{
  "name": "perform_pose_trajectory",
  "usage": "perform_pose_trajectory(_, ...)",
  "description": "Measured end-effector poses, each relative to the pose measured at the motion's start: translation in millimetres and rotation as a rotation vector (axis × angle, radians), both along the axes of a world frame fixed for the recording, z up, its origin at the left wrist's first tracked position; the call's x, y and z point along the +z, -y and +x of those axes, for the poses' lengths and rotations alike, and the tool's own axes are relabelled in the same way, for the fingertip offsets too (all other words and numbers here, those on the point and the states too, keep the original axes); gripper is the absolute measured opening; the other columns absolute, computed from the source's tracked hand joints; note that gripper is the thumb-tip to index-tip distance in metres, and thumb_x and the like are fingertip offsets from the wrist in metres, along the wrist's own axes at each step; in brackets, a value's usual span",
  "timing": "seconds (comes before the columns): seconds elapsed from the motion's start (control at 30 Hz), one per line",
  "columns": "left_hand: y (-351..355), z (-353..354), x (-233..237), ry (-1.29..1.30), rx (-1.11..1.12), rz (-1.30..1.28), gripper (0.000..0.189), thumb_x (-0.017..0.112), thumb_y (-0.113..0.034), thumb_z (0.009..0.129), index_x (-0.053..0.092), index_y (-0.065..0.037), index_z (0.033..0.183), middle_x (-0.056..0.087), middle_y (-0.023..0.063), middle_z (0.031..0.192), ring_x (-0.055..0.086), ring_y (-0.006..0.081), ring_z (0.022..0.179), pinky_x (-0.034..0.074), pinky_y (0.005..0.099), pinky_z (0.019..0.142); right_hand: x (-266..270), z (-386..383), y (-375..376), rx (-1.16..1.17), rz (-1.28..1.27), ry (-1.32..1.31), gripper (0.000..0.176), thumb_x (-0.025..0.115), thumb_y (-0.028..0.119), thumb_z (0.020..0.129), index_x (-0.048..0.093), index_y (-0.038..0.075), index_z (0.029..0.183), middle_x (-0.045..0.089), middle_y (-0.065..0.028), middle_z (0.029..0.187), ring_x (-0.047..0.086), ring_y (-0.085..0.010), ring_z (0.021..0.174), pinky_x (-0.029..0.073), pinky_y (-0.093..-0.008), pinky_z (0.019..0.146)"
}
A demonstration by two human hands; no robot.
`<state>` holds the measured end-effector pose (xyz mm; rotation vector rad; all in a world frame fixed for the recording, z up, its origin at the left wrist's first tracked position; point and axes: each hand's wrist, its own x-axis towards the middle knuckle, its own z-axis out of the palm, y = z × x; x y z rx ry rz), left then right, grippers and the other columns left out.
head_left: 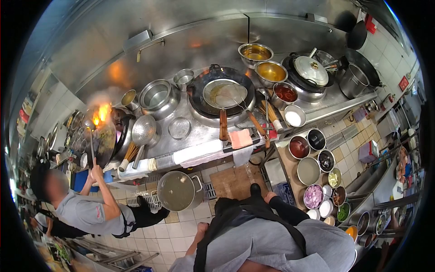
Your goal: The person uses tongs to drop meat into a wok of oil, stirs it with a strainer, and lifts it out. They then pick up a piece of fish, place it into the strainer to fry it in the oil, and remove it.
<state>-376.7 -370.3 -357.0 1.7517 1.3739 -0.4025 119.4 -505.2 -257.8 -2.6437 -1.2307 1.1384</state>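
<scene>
My left hand (pixel 202 227) hangs low at my side with its fingers curled and nothing showing in them. Near it on the floor side is a large stockpot (pixel 174 190) of cloudy liquid. Only a small part of my right hand (pixel 270 196) shows, by the side table (pixel 290 174) of ingredient bowls; its fingers are not clear. Ahead of me a wok (pixel 195 93) sits on the range, with a wooden-handled strainer (pixel 223 122) and a mesh skimmer (pixel 231 95) resting across it. A folded pink cloth (pixel 240 139) lies at the range's front edge.
At left, a co-worker (pixel 93 208) grips a ladle over a flaming wok (pixel 102 140). Bowls of yellow liquid (pixel 271 72) and red sauce (pixel 285 93) stand right of my wok. Chopped onion (pixel 313 196) fills one side-table bowl. A lidded pot (pixel 310 71) stands farther right.
</scene>
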Motion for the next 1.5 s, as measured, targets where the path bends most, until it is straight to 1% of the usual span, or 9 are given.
perform_pose_trajectory(0.33, -2, -13, -14, 0.097, -0.155, 0.019, 0.03, 0.062, -0.039, 0.086, 0.081, -0.02, 0.1, 0.076, 0.012, 0.106, 0.072, 0.0322, 0.102, 0.058, 0.0406, 0.091, 9, -1, 2, 0.003, -0.019, 0.007, 0.036, 0.056, 0.027, 0.091, 0.078, -0.001, 0.097, 0.073, -0.0224, 0.106, 0.07, -0.0364, 0.105, 0.055, -0.043, 0.095)
perform_pose_trajectory(0.4, -2, -12, -13, 0.078, -0.096, -0.01, 0.03, 0.063, -0.039, 0.086, 0.081, -0.021, 0.101, 0.076, 0.0116, 0.107, 0.073, 0.0314, 0.102, 0.058, 0.0405, 0.091, 12, -2, 2, -0.017, -0.013, 0.005, 0.035, 0.057, 0.027, 0.09, 0.077, -0.001, 0.096, 0.073, -0.0221, 0.105, 0.07, -0.0365, 0.104, 0.055, -0.043, 0.094)
perform_pose_trajectory(0.47, 1, -3, -7, -0.012, 0.088, -0.081, 0.03, 0.063, -0.038, 0.086, 0.081, -0.021, 0.102, 0.076, 0.0109, 0.108, 0.073, 0.0306, 0.102, 0.058, 0.0405, 0.09, 18, -3, 3, -0.021, -0.011, -0.004, 0.035, 0.058, 0.026, 0.089, 0.077, -0.002, 0.095, 0.073, -0.022, 0.105, 0.07, -0.0366, 0.104, 0.055, -0.043, 0.093)
perform_pose_trajectory(0.67, -5, -10, -15, 0.036, -0.003, -0.049, 0.029, 0.063, -0.036, 0.085, 0.081, -0.021, 0.101, 0.076, 0.0108, 0.108, 0.073, 0.0308, 0.102, 0.058, 0.0402, 0.09, 11, -3, 9, -0.085, 0.045, -0.006, 0.034, 0.057, 0.024, 0.088, 0.077, -0.002, 0.095, 0.074, -0.0219, 0.104, 0.07, -0.037, 0.103, 0.055, -0.0434, 0.093)
perform_pose_trajectory(0.77, -7, -8, -15, 0.039, -0.009, -0.044, 0.028, 0.063, -0.035, 0.084, 0.081, -0.02, 0.1, 0.076, 0.011, 0.107, 0.073, 0.0311, 0.102, 0.058, 0.0401, 0.089, 5, -4, 12, -0.009, 0.068, 0.035, 0.034, 0.055, 0.024, 0.089, 0.078, -0.001, 0.095, 0.074, -0.0213, 0.103, 0.07, -0.0369, 0.103, 0.055, -0.0432, 0.093)
perform_pose_trajectory(0.87, -9, -7, -16, 0.043, -0.015, -0.041, 0.027, 0.064, -0.035, 0.084, 0.081, -0.02, 0.099, 0.076, 0.0113, 0.107, 0.072, 0.0313, 0.102, 0.058, 0.0399, 0.089, 12, -3, 13, 0.004, 0.058, 0.028, 0.035, 0.054, 0.025, 0.09, 0.078, -0.001, 0.095, 0.074, -0.0212, 0.103, 0.07, -0.0366, 0.103, 0.055, -0.043, 0.093)
perform_pose_trajectory(1.1, -12, -10, -18, 0.057, -0.058, -0.02, 0.026, 0.064, -0.032, 0.082, 0.081, -0.019, 0.097, 0.076, 0.0118, 0.106, 0.072, 0.0319, 0.101, 0.058, 0.0397, 0.088, -12, -1, 16, -0.01, 0.063, 0.033, 0.036, 0.055, 0.027, 0.09, 0.078, 0.0, 0.095, 0.074, -0.0215, 0.103, 0.071, -0.0361, 0.103, 0.055, -0.0433, 0.095)
perform_pose_trajectory(1.33, -10, -13, -22, 0.099, -0.235, 0.047, 0.025, 0.065, -0.03, 0.081, 0.081, -0.018, 0.095, 0.076, 0.0123, 0.105, 0.072, 0.0325, 0.101, 0.059, 0.0395, 0.087, -2, -2, 13, -0.035, 0.035, 0.019, 0.036, 0.056, 0.028, 0.09, 0.077, -0.001, 0.094, 0.074, -0.023, 0.102, 0.071, -0.0371, 0.103, 0.055, -0.0441, 0.094)
perform_pose_trajectory(1.5, 2, 6, 17, 0.031, 0.124, -0.034, 0.027, 0.062, -0.029, 0.086, 0.08, -0.011, 0.097, 0.075, 0.0136, 0.108, 0.072, 0.0343, 0.102, 0.058, 0.0419, 0.087, 6, -4, 10, -0.022, -0.012, 0.016, 0.037, 0.053, 0.026, 0.092, 0.077, -0.003, 0.095, 0.073, -0.024, 0.104, 0.07, -0.0374, 0.104, 0.055, -0.0437, 0.094)
